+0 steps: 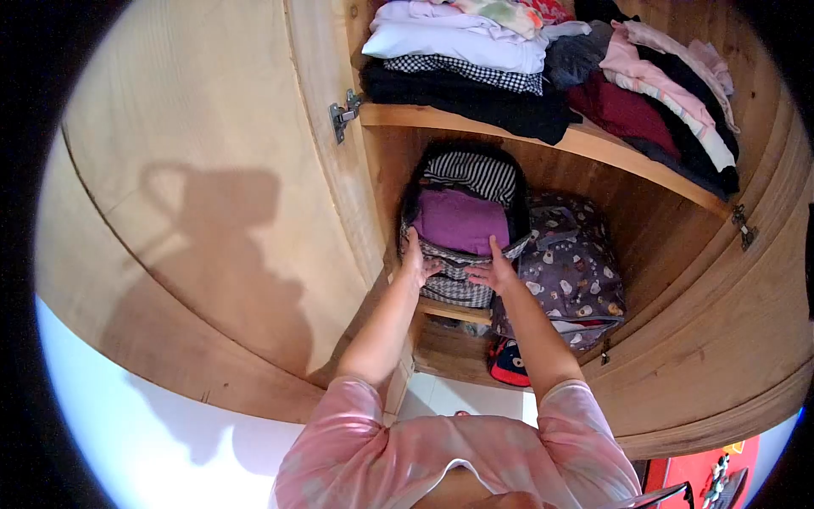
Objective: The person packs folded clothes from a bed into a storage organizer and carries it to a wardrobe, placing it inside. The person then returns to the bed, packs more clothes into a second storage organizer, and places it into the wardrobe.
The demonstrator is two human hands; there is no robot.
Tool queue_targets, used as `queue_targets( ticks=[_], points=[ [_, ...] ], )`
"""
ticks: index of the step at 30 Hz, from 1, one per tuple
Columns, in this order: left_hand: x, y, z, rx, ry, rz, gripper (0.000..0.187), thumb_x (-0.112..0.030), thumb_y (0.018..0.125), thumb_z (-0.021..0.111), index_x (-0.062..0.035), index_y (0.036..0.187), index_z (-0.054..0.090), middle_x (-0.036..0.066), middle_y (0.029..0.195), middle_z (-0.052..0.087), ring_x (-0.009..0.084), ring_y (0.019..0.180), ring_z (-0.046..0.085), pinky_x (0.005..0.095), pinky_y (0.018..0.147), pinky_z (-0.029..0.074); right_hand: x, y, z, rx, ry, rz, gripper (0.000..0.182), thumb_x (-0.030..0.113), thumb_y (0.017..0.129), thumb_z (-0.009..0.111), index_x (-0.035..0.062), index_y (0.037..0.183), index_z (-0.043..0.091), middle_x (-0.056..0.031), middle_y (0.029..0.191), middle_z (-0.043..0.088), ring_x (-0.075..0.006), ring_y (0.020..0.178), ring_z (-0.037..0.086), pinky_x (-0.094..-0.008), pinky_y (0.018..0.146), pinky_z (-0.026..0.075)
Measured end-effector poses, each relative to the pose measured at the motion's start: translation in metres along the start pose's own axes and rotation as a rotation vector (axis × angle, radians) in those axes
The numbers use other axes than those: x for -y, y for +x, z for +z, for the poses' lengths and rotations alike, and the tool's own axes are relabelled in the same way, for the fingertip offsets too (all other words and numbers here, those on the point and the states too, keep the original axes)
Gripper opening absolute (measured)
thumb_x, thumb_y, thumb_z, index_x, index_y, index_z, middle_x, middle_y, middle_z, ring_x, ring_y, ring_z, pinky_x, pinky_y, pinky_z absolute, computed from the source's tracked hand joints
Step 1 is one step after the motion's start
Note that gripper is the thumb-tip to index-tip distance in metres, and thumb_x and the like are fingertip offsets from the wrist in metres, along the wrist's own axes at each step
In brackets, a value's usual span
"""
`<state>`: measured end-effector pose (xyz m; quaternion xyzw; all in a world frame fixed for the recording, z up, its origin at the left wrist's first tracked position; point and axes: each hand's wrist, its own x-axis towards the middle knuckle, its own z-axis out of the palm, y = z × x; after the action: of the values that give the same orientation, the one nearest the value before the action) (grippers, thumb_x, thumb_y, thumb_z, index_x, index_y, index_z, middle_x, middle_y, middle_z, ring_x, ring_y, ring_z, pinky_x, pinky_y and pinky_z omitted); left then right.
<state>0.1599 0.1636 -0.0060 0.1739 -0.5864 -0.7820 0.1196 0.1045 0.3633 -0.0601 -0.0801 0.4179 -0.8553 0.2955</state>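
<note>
A black-and-white checked bag (458,291) stands open on the lower cupboard shelf, its striped lining (483,170) showing. Folded purple cloth (462,219) lies inside it. My left hand (417,261) grips the bag's front at the left, thumb up by the rim and fingers bent inward across the checked side. At the front right, my right hand (495,268) holds the bag in the same way, its thumb over the rim beside the purple cloth. Parts of the fingers are hard to make out against the pattern.
A grey patterned bag (572,271) sits right beside the checked one. Below is a red and dark-blue item (509,363). Folded clothes (458,47) are stacked on the upper shelf (475,125). Open wooden doors (212,110) flank the cupboard on both sides.
</note>
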Motion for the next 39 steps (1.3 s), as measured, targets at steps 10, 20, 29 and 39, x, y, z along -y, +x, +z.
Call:
queue_targets(
  ticks=[10, 20, 29, 39],
  points=[
    [0.003, -0.063, 0.001, 0.045, 0.114, 0.177, 0.079, -0.062, 0.089, 0.041, -0.0211, 0.148, 0.01, 0.004, 0.151, 0.017, 0.0351, 0.124, 0.04, 0.0499, 0.097, 0.04, -0.037, -0.044, 0.009, -0.286, -0.037, -0.332, 0.088, 0.058, 0.086, 0.051, 0.0172, 0.148, 0.003, -0.0221, 0.141, 0.031, -0.0322, 0.096, 0.063, -0.0432, 0.076, 0.054],
    [0.03, -0.094, 0.001, 0.093, 0.219, 0.167, 0.058, -0.042, 0.097, 0.041, -0.019, 0.145, 0.019, 0.007, 0.149, 0.023, 0.029, 0.128, 0.037, 0.044, 0.101, 0.035, -0.055, -0.092, -0.006, -0.309, -0.266, -0.36, 0.068, 0.033, 0.092, 0.054, 0.0167, 0.147, 0.017, -0.0118, 0.135, 0.043, -0.0241, 0.095, 0.062, -0.0369, 0.076, 0.052],
    [0.076, -0.166, 0.055, 0.501, 0.262, 0.039, 0.016, -0.017, 0.094, 0.048, -0.0096, 0.105, 0.058, 0.002, 0.099, 0.063, 0.0115, 0.087, 0.059, 0.0259, 0.076, 0.047, -0.069, -0.189, -0.018, -0.253, -0.223, -0.378, 0.04, 0.029, 0.095, 0.048, 0.006, 0.129, 0.046, -0.009, 0.117, 0.056, -0.0187, 0.088, 0.063, -0.0312, 0.074, 0.052],
    [0.141, -0.253, 0.124, 0.838, 0.479, -0.113, 0.014, -0.018, 0.094, 0.049, -0.0125, 0.103, 0.057, 0.0, 0.094, 0.062, 0.0097, 0.084, 0.06, 0.0249, 0.075, 0.048, -0.075, -0.323, -0.067, -0.343, -0.301, -0.462, 0.029, 0.029, 0.095, 0.05, 0.0076, 0.114, 0.057, -0.0043, 0.1, 0.062, -0.0132, 0.088, 0.061, -0.0265, 0.074, 0.051]
  ],
)
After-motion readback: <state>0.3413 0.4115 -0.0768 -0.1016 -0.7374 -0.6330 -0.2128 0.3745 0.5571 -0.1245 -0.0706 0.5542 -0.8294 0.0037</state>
